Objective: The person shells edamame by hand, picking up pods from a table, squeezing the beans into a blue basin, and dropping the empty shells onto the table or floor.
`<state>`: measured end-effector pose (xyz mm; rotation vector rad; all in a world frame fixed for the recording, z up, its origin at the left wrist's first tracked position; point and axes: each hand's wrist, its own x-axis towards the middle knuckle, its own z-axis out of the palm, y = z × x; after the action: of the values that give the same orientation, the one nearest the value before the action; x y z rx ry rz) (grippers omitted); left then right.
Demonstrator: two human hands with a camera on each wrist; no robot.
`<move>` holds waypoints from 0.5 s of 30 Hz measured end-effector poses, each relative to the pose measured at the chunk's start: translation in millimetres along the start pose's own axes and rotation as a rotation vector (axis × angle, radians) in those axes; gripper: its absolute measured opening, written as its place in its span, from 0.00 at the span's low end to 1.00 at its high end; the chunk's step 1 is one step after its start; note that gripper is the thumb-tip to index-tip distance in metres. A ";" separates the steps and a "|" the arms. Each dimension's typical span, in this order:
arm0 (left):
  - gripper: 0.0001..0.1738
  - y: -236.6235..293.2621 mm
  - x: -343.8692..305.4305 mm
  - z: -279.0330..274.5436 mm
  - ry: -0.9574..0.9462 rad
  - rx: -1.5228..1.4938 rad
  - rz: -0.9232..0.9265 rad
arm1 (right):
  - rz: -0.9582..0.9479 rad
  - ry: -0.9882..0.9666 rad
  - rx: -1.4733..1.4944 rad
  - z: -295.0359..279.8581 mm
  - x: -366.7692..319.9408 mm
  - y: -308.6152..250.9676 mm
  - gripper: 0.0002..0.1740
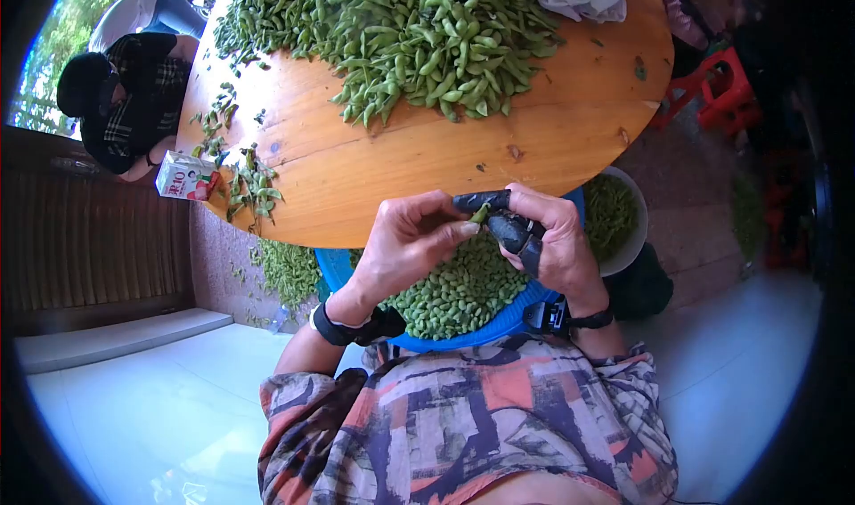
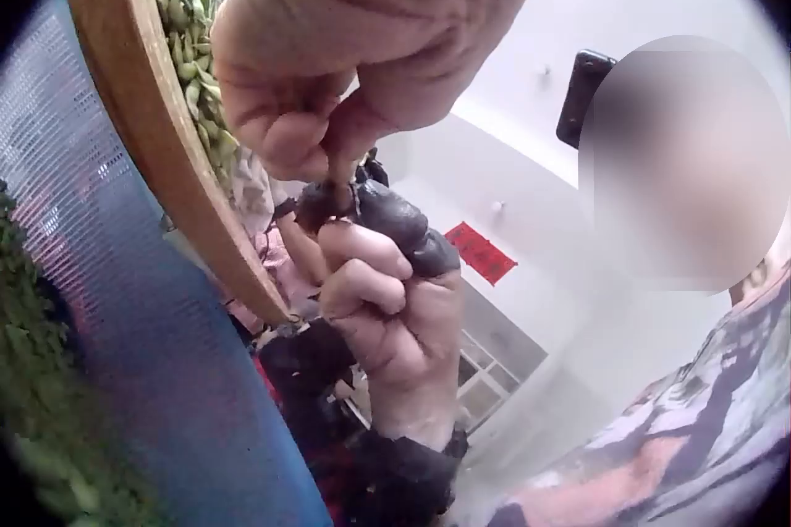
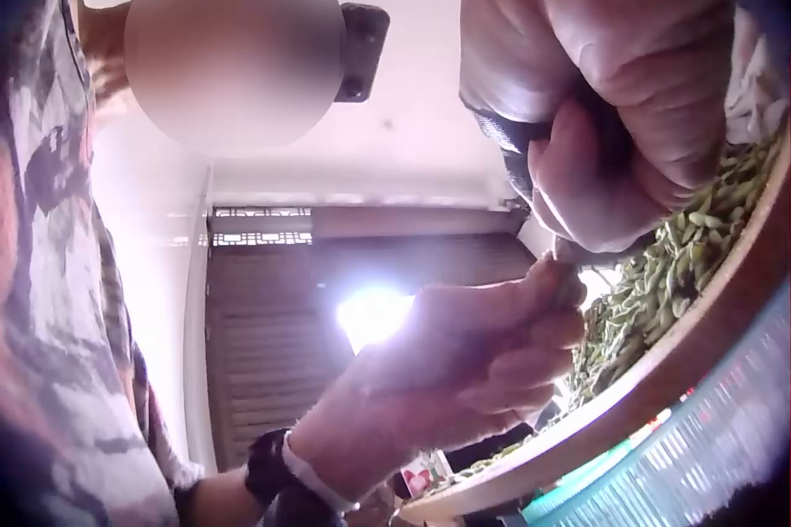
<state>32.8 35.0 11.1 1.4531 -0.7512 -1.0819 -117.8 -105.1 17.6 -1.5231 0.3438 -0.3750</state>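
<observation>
In the head view my left hand pinches a green soybean pod between thumb and fingertips. Facing it, my right hand grips the pod's other side, its thumb and index finger wrapped in black covers. The two hands meet over a blue basket of shelled green soybeans, close to the table's near edge. From the left wrist view, the left hand is above the right hand, fingertips together. The pod is mostly hidden by fingers in both wrist views.
A large heap of soybean pods covers the far part of the round wooden table. A drink carton and loose pods lie at its left. A white bucket stands right of the basket. Another person sits at the left.
</observation>
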 end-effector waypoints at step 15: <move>0.05 -23.0 -7.1 24.0 0.099 -0.025 0.025 | 0.089 0.067 0.022 10.2 -13.0 9.3 0.09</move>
<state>5.3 36.1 -9.0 1.4615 -0.6819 -0.9890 -124.7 -90.1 8.4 -1.4711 0.4573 -0.3595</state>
